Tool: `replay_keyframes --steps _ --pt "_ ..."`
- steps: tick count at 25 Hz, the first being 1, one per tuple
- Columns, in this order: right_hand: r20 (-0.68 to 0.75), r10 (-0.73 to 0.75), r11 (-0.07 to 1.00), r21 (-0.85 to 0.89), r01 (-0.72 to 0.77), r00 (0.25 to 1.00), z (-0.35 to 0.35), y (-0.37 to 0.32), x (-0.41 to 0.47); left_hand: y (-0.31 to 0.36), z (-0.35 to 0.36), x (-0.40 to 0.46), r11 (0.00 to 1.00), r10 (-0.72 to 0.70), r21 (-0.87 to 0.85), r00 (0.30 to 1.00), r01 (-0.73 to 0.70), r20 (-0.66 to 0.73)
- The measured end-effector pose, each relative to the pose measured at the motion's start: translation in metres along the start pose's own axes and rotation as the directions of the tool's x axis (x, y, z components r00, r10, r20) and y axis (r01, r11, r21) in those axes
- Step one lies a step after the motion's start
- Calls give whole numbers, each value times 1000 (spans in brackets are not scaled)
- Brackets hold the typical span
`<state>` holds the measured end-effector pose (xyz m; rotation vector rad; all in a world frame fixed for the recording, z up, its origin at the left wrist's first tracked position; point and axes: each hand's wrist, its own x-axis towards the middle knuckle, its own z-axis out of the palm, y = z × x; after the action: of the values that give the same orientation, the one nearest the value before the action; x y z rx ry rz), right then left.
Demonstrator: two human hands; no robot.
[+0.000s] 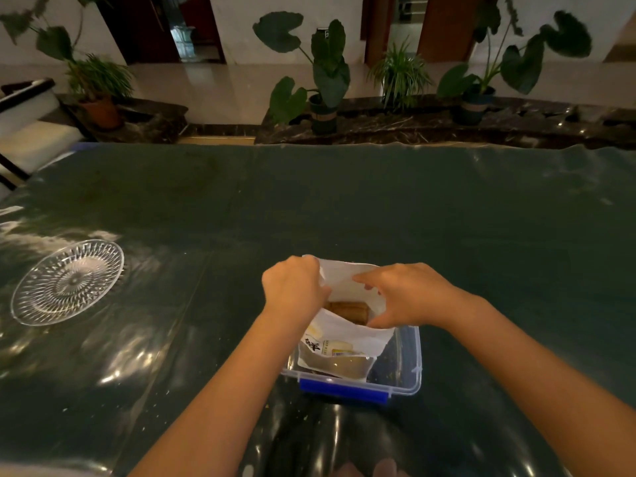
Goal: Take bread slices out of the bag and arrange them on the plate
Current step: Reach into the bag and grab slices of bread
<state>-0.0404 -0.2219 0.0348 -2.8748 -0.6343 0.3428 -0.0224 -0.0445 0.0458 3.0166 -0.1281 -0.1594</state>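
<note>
A white bread bag (pixel 344 342) stands in a clear plastic box (pixel 406 370) with a blue latch, near the table's front edge. The bag's mouth is pulled apart and brown bread slices (pixel 347 310) show inside. My left hand (pixel 292 287) grips the left edge of the bag's mouth. My right hand (pixel 406 297) pinches the right edge, with fingers spread over the opening. A clear cut-glass plate (pixel 67 282) lies far to the left on the table, with nothing on it.
The table wears a dark green glossy plastic cover (pixel 344 208). Beyond its far edge stand potted plants (pixel 323 108) on a dark stone ledge. A chair (pixel 27 132) sits at the far left corner.
</note>
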Motion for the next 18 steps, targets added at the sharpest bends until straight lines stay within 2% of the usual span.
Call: replay_keyframes --steps 2,4,7,11,15,18 --pt "1 -18 999 -33 18 1000 -1 -1 -6 -19 -2 0 994 -54 -98 999 54 -3" --pt "-15 -24 999 -24 24 1000 0 -4 -11 -38 -1 -5 952 -113 -282 993 116 28" --pt "-22 -38 999 -31 37 999 6 -9 -17 -49 3 -20 878 -95 -467 995 104 44" --pt "77 6 999 -45 -2 997 -4 -16 -15 -45 10 -25 841 -15 -540 999 37 45" --pt "130 -45 999 -15 47 991 1 -49 19 -44 15 -21 847 5 -532 999 18 41" --pt "263 19 998 55 -35 965 14 -65 51 -47 14 -16 850 -18 -526 999 35 37"
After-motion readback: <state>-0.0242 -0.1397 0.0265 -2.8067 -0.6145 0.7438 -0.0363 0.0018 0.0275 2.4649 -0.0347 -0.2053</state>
